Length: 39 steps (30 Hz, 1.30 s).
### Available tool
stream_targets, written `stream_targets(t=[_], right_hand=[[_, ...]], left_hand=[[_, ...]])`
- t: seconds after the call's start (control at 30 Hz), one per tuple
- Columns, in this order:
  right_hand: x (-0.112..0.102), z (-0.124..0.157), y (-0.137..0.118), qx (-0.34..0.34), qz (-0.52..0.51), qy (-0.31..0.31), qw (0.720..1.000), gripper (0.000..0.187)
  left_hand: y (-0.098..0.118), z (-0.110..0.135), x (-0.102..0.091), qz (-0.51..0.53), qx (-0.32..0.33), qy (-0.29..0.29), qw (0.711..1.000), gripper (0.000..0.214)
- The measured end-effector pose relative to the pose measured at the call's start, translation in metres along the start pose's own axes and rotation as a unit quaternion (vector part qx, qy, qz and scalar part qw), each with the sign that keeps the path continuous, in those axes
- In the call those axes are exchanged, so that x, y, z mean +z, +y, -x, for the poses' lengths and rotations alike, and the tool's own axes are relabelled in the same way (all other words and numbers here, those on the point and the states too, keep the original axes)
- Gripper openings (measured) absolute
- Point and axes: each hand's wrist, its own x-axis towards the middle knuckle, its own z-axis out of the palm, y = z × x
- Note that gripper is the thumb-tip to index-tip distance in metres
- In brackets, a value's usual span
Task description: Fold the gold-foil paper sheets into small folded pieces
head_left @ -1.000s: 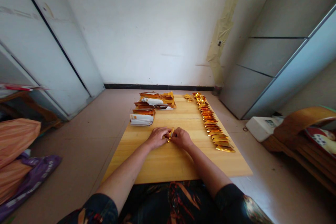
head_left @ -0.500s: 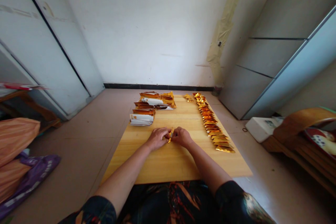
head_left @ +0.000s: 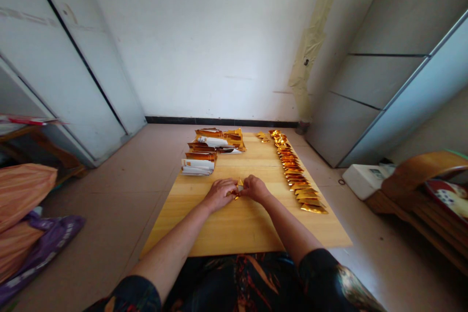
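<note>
A small piece of gold foil paper [head_left: 240, 183] with a pale inner side is pinched between both hands over the middle of the wooden table [head_left: 234, 229]. My left hand [head_left: 221, 193] is closed on its left side, fingers partly covering it. On its right side, the thumb and fingers of my right hand [head_left: 255, 188] are closed too. The folded shape is mostly hidden by the fingertips. Nearest to my left hand lies a stack of white and gold paper strips [head_left: 198, 164]. A long row of folded gold foil pieces [head_left: 292, 165] runs along the table's right side.
More gold and white sheets [head_left: 219, 140] lie at the table's far left. A few small gold pieces [head_left: 262, 136] sit at the far edge. A purple bag [head_left: 54, 239] rests on the floor to the left; a wooden chair [head_left: 420, 195] and white box [head_left: 365, 178] are at right.
My right hand has shifted slightly and its fingers have moved on the foil paper. My left hand stays nearly in place, still holding it.
</note>
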Motion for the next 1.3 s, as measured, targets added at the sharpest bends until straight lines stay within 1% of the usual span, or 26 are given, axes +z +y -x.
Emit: stream_targets(t=[0.13, 0.33, 0.53, 0.7, 0.83, 0.97, 1.07, 1.13, 1.3], right_hand=[[0.003, -0.001, 0.003, -0.006, -0.022, 0.009, 1.000, 0.018], [0.010, -0.003, 0.013, -0.010, -0.089, 0.059, 0.994, 0.008], [0.019, 0.002, 0.015, -0.028, -0.134, 0.101, 0.985, 0.008], [0.025, 0.002, 0.014, -0.026, -0.131, 0.108, 0.985, 0.010], [0.021, -0.001, 0.019, -0.016, -0.134, 0.111, 0.985, 0.012], [0.018, 0.000, 0.022, -0.029, -0.143, 0.119, 0.982, 0.013], [0.020, 0.001, 0.019, -0.025, -0.146, 0.115, 0.982, 0.010], [0.024, 0.002, 0.014, -0.022, -0.139, 0.116, 0.983, 0.012], [0.032, 0.004, 0.007, -0.032, -0.106, 0.145, 0.983, 0.018]], left_hand=[[0.001, 0.000, -0.001, -0.007, -0.003, 0.000, 1.000, 0.016], [0.003, 0.000, -0.002, -0.010, -0.007, -0.001, 1.000, 0.016], [0.004, 0.001, -0.001, -0.002, -0.014, -0.001, 1.000, 0.016], [0.003, 0.001, 0.000, 0.008, -0.021, -0.001, 1.000, 0.015], [0.004, 0.000, -0.001, 0.008, -0.012, -0.003, 1.000, 0.014], [0.006, 0.000, -0.003, 0.004, -0.014, 0.001, 1.000, 0.013], [0.009, 0.000, -0.004, 0.008, -0.018, 0.009, 1.000, 0.011], [0.011, 0.000, -0.005, 0.008, -0.017, 0.010, 1.000, 0.010], [0.013, 0.000, -0.005, 0.005, -0.032, 0.004, 0.999, 0.013]])
